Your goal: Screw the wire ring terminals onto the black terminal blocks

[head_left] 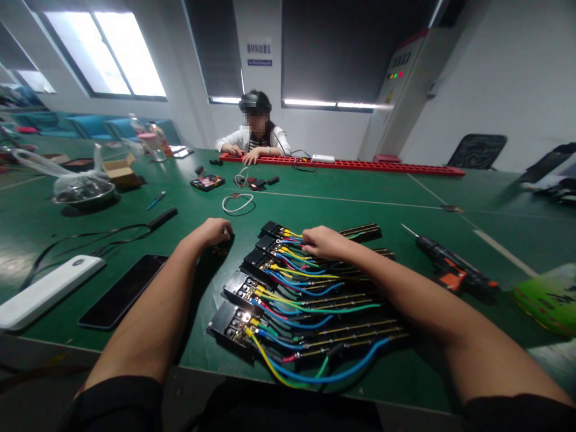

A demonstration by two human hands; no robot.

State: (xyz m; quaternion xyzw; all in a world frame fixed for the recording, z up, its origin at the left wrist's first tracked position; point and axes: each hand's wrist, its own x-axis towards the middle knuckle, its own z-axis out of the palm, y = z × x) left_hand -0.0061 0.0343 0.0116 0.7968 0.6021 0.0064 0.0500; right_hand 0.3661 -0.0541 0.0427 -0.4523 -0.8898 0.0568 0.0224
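Observation:
My left hand (215, 230) is on the green table, its fingers curled together beside a small pile of brass-coloured screws (220, 250). Whatever lies between those fingertips is hidden. Over the far end of a row of black terminal blocks, my right hand (323, 242) is closed in a pinch around a thin wire (293, 241) that has a ring terminal on its end. The nearest terminal block (231, 324) has yellow, blue and red crimped wires on its screws. Behind the blocks run black strips (360, 332) with brass-coloured bars, joined by coloured wires.
A cordless screwdriver (454, 267) lies at the right, near a green bag (551, 300). At the left are a black phone (123, 291), a white power bank (51, 291) and a bagged bowl (83, 189). Across the table a person (256, 129) works at a long red rail (373, 165).

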